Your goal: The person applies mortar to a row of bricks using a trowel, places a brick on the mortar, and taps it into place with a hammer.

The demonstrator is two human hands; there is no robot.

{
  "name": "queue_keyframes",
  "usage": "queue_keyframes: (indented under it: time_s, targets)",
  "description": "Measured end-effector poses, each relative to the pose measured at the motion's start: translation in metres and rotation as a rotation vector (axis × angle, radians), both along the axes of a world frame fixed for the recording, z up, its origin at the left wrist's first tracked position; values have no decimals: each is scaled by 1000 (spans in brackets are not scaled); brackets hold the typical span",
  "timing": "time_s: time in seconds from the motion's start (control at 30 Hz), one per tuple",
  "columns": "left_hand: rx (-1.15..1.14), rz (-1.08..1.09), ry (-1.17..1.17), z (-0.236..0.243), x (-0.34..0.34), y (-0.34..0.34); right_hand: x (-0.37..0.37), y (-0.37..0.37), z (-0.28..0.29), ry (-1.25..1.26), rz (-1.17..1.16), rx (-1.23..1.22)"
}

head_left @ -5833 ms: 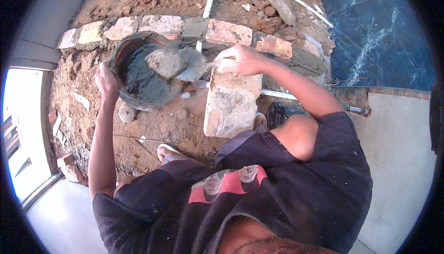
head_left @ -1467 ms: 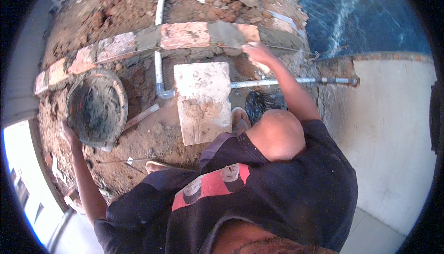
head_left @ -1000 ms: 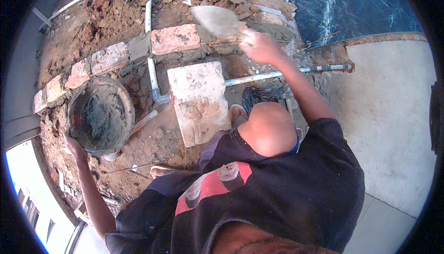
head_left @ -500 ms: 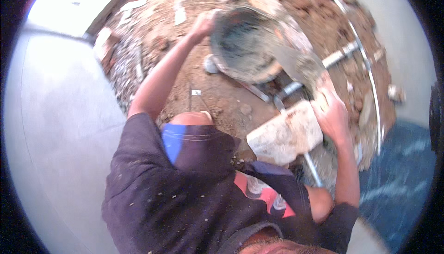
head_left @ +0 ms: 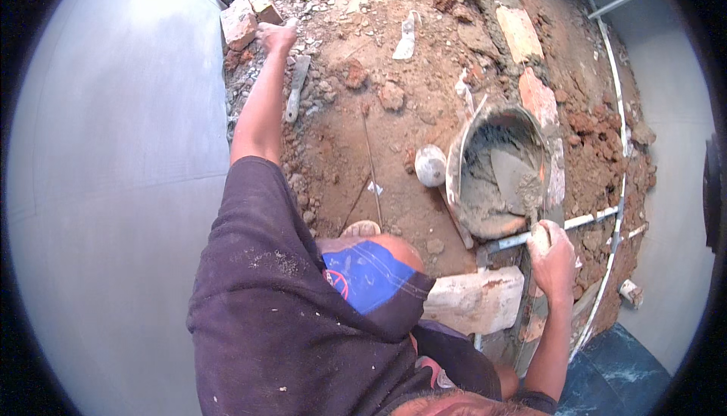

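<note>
At the far left, my left hand point(head_left: 276, 36) reaches toward two broken brick pieces, with thumb and fingers apart at the nearer end of one brick point(head_left: 263, 5). The other, pinkish brick point(head_left: 239, 22) lies just left of it. My right hand point(head_left: 553, 255) is closed round the handle of a trowel. The trowel's blade point(head_left: 509, 174) rests inside a tilted bucket point(head_left: 455, 162), with grey mortar point(head_left: 478, 208) on and around it. My right fingers partly hide the handle.
A flat tool with a pale handle point(head_left: 292, 104) lies beside my left forearm. A white round object point(head_left: 430, 165) stands by the bucket. A row of bricks point(head_left: 519, 34), white pipes point(head_left: 624, 124), a pale slab point(head_left: 485, 299) and rubble are on the soil.
My left hand has let go of the bucket's rim and moved left to the bricks. The trowel in my right hand has gone down into the bucket. The view has shifted.
</note>
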State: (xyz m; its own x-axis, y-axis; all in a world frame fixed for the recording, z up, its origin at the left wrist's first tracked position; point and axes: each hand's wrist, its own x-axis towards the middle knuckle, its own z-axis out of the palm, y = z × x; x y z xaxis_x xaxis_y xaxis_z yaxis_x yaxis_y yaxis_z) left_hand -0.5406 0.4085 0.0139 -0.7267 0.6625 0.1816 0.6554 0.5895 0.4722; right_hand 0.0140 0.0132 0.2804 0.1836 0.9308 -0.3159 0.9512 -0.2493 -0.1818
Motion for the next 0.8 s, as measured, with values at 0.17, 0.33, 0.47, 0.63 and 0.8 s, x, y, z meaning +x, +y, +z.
queue_keyframes:
  time_s: [0.17,0.33,0.47,0.63,0.8]
  targets:
    - [103,47,-18,-16,-89,69,-22,36,-18,-15,10,-73]
    - [60,-302,163,-36,-141,99,-27,73,-10,71,-93,-67]
    - [143,-293,-190,-35,-107,86,-18,86,-8,181,-277,1]
    - [365,-434,-1349,40,-49,1,-14,120,-8,391,-250,157]
    - [291,-671,-1556,61,22,-22,-87,193,-8,741,-235,43]
